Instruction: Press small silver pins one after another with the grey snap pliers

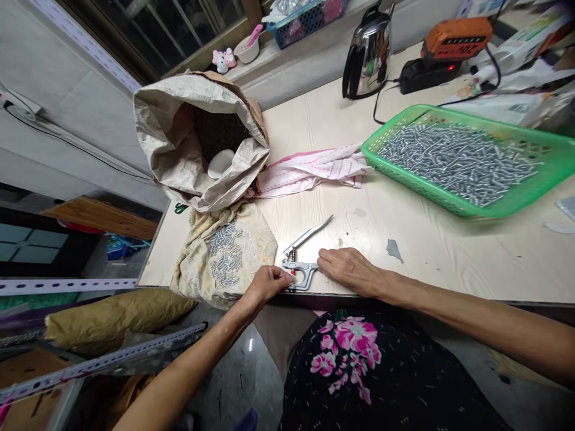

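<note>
A grey pair of snap-fastener pliers lies at the table's front edge, its upper lever raised and its jaw facing left. My right hand is closed around the end of the lower handle. At the jaw, beside a small red part, my left hand has thumb and finger pinched together; whatever is between them is too small to make out. Left of the pliers, small silver metal pieces lie spread on a patterned cloth. A green basket at the right holds many similar silver pieces.
Behind the cloth stands an open sack with dark contents and a white bowl. A pink-white cloth lies beside it. Further back are a kettle and an orange battery on a charger.
</note>
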{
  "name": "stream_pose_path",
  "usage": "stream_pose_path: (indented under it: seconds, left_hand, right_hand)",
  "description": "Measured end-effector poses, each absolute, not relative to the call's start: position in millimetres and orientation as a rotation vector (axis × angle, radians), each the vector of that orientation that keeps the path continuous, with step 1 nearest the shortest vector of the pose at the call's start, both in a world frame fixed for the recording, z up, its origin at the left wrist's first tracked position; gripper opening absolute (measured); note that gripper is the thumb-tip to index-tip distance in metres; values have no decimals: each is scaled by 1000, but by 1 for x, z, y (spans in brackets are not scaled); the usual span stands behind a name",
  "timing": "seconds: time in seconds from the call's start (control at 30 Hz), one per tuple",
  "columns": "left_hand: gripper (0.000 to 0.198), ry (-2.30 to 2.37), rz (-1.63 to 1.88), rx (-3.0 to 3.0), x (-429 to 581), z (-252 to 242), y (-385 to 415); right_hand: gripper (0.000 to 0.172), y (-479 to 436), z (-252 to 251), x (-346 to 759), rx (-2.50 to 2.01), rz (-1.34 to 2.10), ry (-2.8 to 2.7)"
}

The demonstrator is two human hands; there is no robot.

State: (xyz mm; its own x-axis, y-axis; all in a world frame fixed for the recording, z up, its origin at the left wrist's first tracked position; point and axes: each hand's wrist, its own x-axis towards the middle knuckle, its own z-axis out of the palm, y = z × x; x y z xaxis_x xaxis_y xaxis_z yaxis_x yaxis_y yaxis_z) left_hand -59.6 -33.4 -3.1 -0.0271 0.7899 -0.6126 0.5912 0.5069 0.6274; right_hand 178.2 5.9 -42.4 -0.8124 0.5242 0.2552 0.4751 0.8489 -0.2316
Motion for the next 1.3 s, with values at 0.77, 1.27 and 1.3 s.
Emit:
stream_pose_path:
  seconds: [0.77,1.27,1.3]
  left_hand:
    - [45,1746,72,1137,-55,5,-27]
    - [61,1280,45,2529,-7,4,2]
    - [59,1260,-3,2536,-7,4,7]
  right_hand:
    - [60,52,-8,196,-952,368,-2869]
    - [62,33,-12,199,-1090,419,-2772]
    - [57,31,-12,200,-1119,396,-2754]
